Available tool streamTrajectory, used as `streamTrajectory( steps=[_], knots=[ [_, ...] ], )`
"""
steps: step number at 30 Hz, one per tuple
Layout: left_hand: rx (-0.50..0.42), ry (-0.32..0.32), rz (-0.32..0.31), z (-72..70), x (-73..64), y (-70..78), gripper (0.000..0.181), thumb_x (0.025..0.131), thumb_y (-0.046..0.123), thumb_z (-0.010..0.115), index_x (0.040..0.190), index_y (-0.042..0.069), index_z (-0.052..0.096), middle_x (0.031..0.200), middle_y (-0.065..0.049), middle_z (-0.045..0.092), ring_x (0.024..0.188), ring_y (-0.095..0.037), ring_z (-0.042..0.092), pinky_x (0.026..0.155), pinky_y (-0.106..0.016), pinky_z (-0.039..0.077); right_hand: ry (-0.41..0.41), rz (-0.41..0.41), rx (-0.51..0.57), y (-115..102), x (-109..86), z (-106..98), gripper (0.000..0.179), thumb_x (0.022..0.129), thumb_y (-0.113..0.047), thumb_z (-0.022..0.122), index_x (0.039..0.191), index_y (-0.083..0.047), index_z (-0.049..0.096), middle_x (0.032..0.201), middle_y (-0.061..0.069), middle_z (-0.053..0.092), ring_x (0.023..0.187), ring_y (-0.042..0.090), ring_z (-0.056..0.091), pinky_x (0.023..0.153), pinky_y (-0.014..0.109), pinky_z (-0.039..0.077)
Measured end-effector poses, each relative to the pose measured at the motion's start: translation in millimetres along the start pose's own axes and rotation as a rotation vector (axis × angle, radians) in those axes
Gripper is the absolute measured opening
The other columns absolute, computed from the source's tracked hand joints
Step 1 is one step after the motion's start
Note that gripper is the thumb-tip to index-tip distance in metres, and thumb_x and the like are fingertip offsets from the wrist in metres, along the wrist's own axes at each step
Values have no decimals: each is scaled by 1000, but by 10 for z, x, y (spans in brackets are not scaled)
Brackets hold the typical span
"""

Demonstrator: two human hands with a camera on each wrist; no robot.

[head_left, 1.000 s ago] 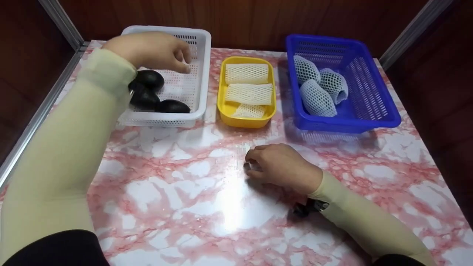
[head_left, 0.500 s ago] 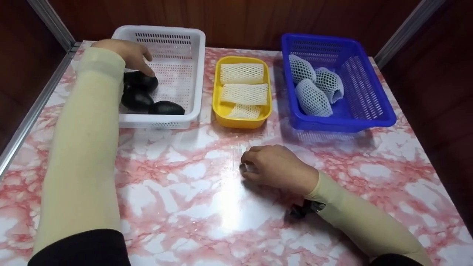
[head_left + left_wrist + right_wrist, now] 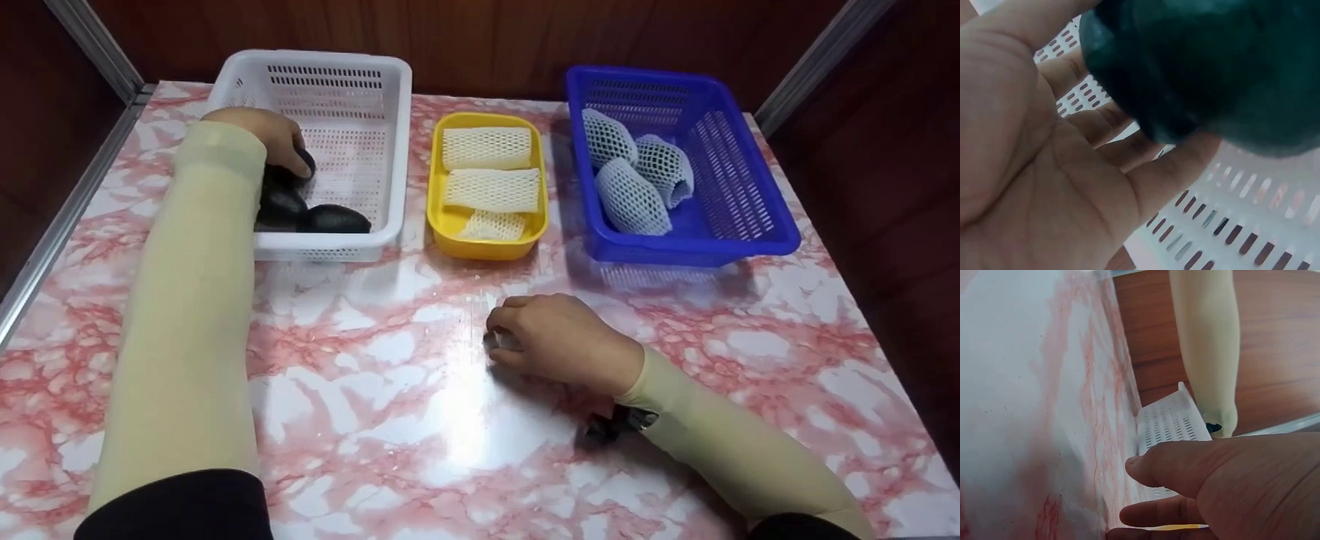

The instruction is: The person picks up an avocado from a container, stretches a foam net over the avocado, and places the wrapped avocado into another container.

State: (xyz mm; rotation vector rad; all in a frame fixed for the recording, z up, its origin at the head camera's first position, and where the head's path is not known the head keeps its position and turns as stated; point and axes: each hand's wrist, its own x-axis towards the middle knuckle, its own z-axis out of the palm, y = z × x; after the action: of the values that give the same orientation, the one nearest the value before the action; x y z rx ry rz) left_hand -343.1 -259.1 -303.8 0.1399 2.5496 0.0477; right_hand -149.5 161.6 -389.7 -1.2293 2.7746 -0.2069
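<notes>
My left hand (image 3: 259,135) reaches into the white basket (image 3: 397,150) and grips a dark avocado (image 3: 307,162), its thumb on the near side. In the left wrist view, the held avocado (image 3: 1213,67) looks dark green, with fingers curled around its end. Two more dark avocados, one (image 3: 281,206) partly behind the sleeve and another (image 3: 335,219), lie at the basket's near side. My right hand (image 3: 562,337) rests on the marbled table with loosely bent fingers and holds nothing. Its thumb (image 3: 1168,461) stands apart from the fingers in the right wrist view.
A yellow tub (image 3: 487,249) in the middle holds several white foam net sleeves, among them one sleeve (image 3: 493,190). At the right stands a blue basket (image 3: 750,247) with three netted fruits, one netted fruit (image 3: 634,196) nearest. Wooden panels (image 3: 480,45) border the table's back and sides.
My left hand has moved left and down within the white basket and closed on an avocado. The right hand stays in place on the table; the head view has shifted slightly.
</notes>
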Motion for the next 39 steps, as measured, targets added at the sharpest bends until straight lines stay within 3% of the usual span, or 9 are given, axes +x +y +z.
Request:
streamTrajectory(
  steps=[6, 16, 22, 25, 29, 35, 39],
  knots=[
    [-18, 42, 3, 13, -123, 56, 59, 103, 44, 65, 145, 3, 57, 141, -26, 55, 122, -39, 48, 99, -57, 47, -3, 9, 6, 2, 1, -3, 24, 98, -42, 79, 110, -22, 78, 102, -4, 77, 78, 20, 70, 70, 43, 60],
    [-52, 117, 41, -43, -87, 33, 66, 102, 48, 64, 151, 5, 54, 147, -28, 52, 125, -42, 48, 102, -61, 47, 0, 11, 8, 8, 4, -3, 22, 98, -42, 79, 108, -23, 78, 99, -5, 75, 76, 18, 68, 68, 42, 59],
    [-133, 306, 101, -62, -89, 105, 67, 101, 52, 69, 152, 10, 57, 142, -23, 61, 119, -39, 53, 100, -57, 48, 4, 1, 4, 3, 10, 2, 23, 98, -43, 79, 108, -22, 78, 99, -5, 76, 75, 18, 67, 67, 43, 58],
    [-184, 416, 150, -79, -148, 194, 69, 101, 54, 70, 155, 12, 57, 144, -22, 63, 118, -38, 55, 102, -57, 49, 6, -2, 0, -5, 12, -4, 23, 98, -43, 79, 108, -22, 78, 100, -4, 76, 75, 19, 68, 68, 44, 58],
    [-232, 500, 192, -105, -272, 343, 69, 103, 53, 68, 158, 13, 55, 151, -22, 62, 121, -39, 57, 108, -58, 51, 5, 1, -1, -17, 21, -16, 23, 98, -42, 79, 108, -22, 78, 100, -3, 77, 78, 22, 70, 69, 46, 59],
    [-260, 544, 237, -64, -477, 588, 69, 104, 52, 68, 159, 13, 53, 153, -20, 62, 124, -39, 58, 115, -59, 52, -8, 3, 4, -2, 37, -31, 23, 99, -42, 77, 108, -21, 78, 99, -3, 77, 77, 22, 71, 69, 46, 59],
    [-322, 569, 252, 5, -588, 830, 72, 103, 55, 69, 161, 17, 50, 155, -17, 59, 129, -35, 56, 117, -55, 50, -16, 12, 28, 29, 37, -45, 21, 101, -40, 75, 108, -21, 78, 98, -4, 77, 79, 20, 73, 71, 44, 60]
  ],
)
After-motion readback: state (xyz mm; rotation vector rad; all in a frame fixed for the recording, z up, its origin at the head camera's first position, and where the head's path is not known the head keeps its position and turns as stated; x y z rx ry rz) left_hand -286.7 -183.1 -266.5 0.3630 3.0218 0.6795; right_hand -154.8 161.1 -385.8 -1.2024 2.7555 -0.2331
